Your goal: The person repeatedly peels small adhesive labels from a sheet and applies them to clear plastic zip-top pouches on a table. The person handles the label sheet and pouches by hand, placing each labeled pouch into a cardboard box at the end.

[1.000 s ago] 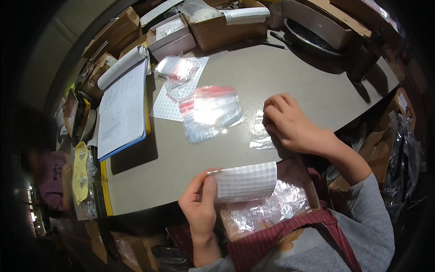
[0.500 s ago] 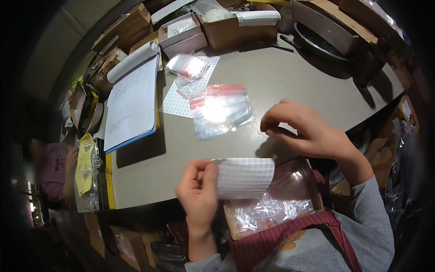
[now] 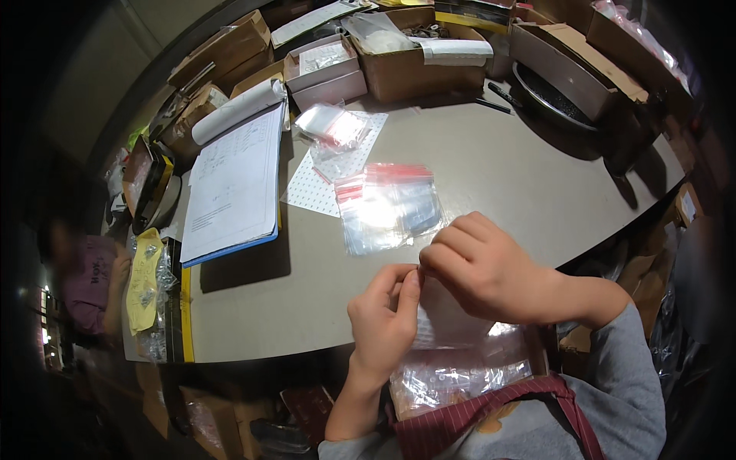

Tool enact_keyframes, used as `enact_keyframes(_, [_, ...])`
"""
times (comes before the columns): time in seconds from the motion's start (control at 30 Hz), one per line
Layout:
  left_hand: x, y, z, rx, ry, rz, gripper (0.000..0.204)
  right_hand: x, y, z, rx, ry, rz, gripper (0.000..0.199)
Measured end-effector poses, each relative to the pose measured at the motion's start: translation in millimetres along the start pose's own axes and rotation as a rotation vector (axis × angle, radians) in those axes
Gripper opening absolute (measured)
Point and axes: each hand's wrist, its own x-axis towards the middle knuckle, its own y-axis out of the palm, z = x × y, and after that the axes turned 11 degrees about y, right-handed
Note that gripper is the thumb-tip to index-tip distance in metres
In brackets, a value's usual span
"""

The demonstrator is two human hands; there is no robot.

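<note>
Between thumb and fingers, my left hand (image 3: 387, 322) grips a thin white sheet with rows of small round dots (image 3: 443, 323). My right hand (image 3: 491, 272) is closed, its fingertips meeting my left thumb at the sheet's upper left corner; what they pinch is hidden. Below the sheet, a shallow box (image 3: 546, 354) at my lap holds small clear packets (image 3: 452, 387) with tiny pale parts. Beyond my hands lies a fanned stack of clear zip bags with red tops (image 3: 392, 208). Filled zip bags (image 3: 333, 126) rest on another dotted white sheet (image 3: 308, 188).
A blue clipboard with papers (image 3: 234, 180) stands on the left, beside a yellow paper on clear bags (image 3: 146, 280). Cardboard boxes (image 3: 422, 73) line the back. Pens (image 3: 493, 106) and a dark round tray (image 3: 563, 100) are at the back right. A person in purple (image 3: 88, 284) is far left.
My right hand has come down and left to the sheet's corner, its fingers closing there. My left hand has moved right and slightly up with the sheet, which now hangs lower and partly behind my right hand.
</note>
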Motion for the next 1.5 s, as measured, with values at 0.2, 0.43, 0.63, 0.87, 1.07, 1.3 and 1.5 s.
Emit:
enact_keyframes(0.2, [15.6,-5.2,7.6,0.008,-0.131,0.067,0.019,10.8,2.0,-28.1,0.098,0.032,0.016,0.018])
enact_keyframes(0.43, [12.2,-2.9,9.1,-0.076,-0.067,-0.019,0.014,64.3,11.6,-99.0,0.480,0.573,0.489,0.020])
enact_keyframes(0.63, [8.1,-2.5,12.3,-0.079,-0.069,-0.023,0.014,64.4,32.9,-99.3,0.152,0.453,0.365,0.025])
enact_keyframes(0.87, [5.8,-2.4,15.9,-0.048,-0.028,-0.032,0.018,81.8,-0.8,-139.7,0.071,0.630,0.539,0.048])
enact_keyframes(1.07, [7.7,-4.1,12.9,-0.035,-0.045,-0.004,0.019,71.5,10.7,-136.6,0.059,0.511,0.501,0.042])
enact_keyframes(1.3, [2.2,-4.8,18.1,-0.122,-0.036,-0.031,0.015,35.2,-14.8,-120.6,0.490,0.544,0.554,0.028])
enact_keyframes(1.5, [-1.9,-9.7,15.6,-0.195,0.068,0.082,0.012,17.1,-34.5,-114.3,0.509,0.521,0.623,0.048])
